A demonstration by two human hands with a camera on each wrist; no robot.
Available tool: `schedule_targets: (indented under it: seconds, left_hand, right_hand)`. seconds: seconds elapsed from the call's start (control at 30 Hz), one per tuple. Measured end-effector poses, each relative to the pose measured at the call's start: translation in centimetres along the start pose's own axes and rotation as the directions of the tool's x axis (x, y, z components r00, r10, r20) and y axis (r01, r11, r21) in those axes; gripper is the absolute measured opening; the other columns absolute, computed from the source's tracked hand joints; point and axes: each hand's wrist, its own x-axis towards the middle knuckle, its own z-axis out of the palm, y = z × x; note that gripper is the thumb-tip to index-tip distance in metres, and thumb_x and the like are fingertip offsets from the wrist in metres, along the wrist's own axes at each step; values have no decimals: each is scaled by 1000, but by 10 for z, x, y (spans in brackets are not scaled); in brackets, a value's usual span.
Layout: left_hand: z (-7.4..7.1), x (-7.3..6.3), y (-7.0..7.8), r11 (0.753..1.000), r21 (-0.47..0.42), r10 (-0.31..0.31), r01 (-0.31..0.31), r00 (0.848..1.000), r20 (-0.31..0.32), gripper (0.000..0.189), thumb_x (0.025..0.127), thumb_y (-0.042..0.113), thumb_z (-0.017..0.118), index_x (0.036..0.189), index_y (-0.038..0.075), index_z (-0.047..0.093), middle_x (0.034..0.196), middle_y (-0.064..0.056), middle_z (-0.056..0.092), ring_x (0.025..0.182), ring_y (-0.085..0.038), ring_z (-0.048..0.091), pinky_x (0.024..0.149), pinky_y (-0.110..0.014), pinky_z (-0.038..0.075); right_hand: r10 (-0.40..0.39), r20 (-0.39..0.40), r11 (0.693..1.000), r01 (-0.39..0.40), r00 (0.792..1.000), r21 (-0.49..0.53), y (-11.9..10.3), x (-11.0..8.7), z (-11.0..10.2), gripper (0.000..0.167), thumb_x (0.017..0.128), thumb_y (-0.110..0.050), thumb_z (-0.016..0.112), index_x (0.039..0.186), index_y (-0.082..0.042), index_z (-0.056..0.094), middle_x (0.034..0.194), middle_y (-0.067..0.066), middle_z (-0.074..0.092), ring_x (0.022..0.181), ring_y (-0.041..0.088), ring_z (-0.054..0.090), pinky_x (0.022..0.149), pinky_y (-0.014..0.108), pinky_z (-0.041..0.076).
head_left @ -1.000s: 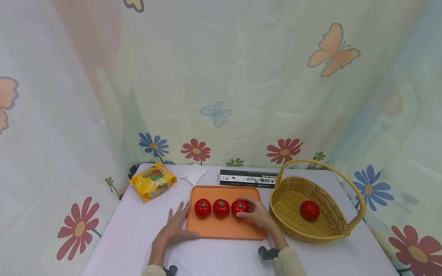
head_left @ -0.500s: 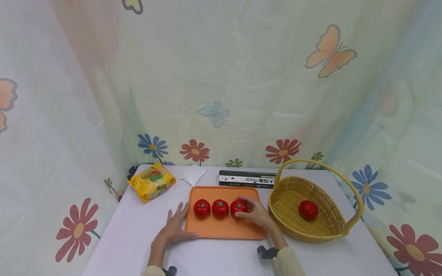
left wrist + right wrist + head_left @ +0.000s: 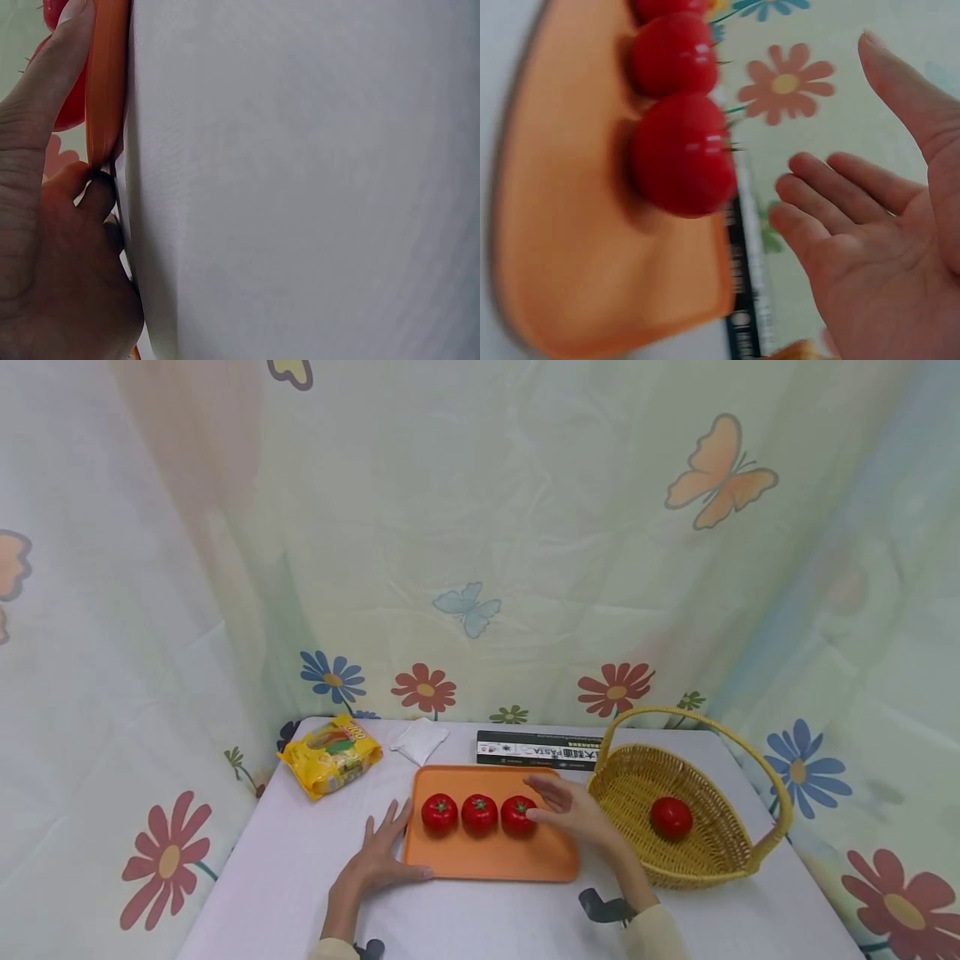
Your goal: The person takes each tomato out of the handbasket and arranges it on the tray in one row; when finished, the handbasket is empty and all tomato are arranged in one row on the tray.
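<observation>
Three red tomatoes with green stems stand in a row on an orange tray [image 3: 495,864]: a left one [image 3: 439,814], a middle one [image 3: 479,814] and a right one [image 3: 518,816]. My left hand [image 3: 377,860] rests at the tray's near left corner, fingers spread along the left side and thumb at the front edge. In the left wrist view its thumb [image 3: 56,64] lies against the tray rim. My right hand [image 3: 581,814] hovers over the tray's right side, fingers apart, beside the right tomato. The right wrist view shows a bare palm [image 3: 877,277] away from the tomatoes.
A yellow wicker basket [image 3: 630,852] with a tall handle stands at the right, one red tomato [image 3: 671,818] inside. Behind the tray lie a black-and-white pasta box [image 3: 536,749] and a white packet [image 3: 420,741]. A yellow package [image 3: 332,756] lies back left. Floral cloth hangs behind.
My right hand has let go of the right tomato and drawn back to the right, its fingers opening. The tomato stays in the row. My left hand keeps its place at the tray corner.
</observation>
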Motion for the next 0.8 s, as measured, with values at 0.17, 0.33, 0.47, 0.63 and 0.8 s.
schedule_targets:
  seconds: [0.17, 0.33, 0.47, 0.63, 0.8]
  left_hand:
    - [0, 1, -1, 1000, -1, 4, -4, 1000, -2, 130, 68, 53, 100, 173, 26, 28, 180, -18, 15, 163, -54, -6, 126, -79, 1]
    - [0, 0, 0, 1000, -3, -7, 7, 1000, 4, 130, 68, 52, 100, 173, 27, 28, 180, -17, 14, 163, -54, -7, 125, -79, 0]
    - [0, -1, 1, 1000, 1, -11, 11, 1000, 2, 130, 68, 52, 101, 173, 27, 28, 180, -17, 15, 163, -54, -7, 125, -80, 1]
    - [-1, -2, 2, 1000, 2, -10, 10, 1000, 2, 130, 67, 53, 101, 173, 27, 29, 180, -17, 14, 163, -55, -7, 125, -80, 1]
    - [-2, -2, 2, 1000, 4, -13, 13, 1000, 1, 131, 67, 55, 100, 173, 26, 28, 180, -17, 15, 162, -56, -7, 123, -82, 3]
  right_hand:
    - [-98, 157, 993, 106, 983, -42, -31, -14, -29, 61, 101, -22, 79, 150, 6, 57, 150, 27, 61, 144, 51, 53, 118, 55, 47]
    - [-110, 237, 986, 137, 965, -99, -50, -28, -59, 55, 99, -23, 81, 144, 3, 64, 141, 18, 70, 135, 43, 64, 109, 38, 58]
    - [-118, 250, 979, 155, 961, -133, -58, -38, -82, 55, 98, -22, 82, 143, 4, 64, 141, 18, 70, 130, 28, 69, 104, 24, 58]
    - [-158, 278, 976, 193, 947, -104, -50, -45, -111, 50, 100, -14, 79, 143, 6, 63, 140, 22, 70, 127, 8, 69, 102, 20, 56]
    - [-166, 260, 985, 174, 951, -9, -32, -49, -141, 48, 99, -3, 75, 143, 10, 60, 139, 11, 72, 128, 4, 67, 103, 22, 57]
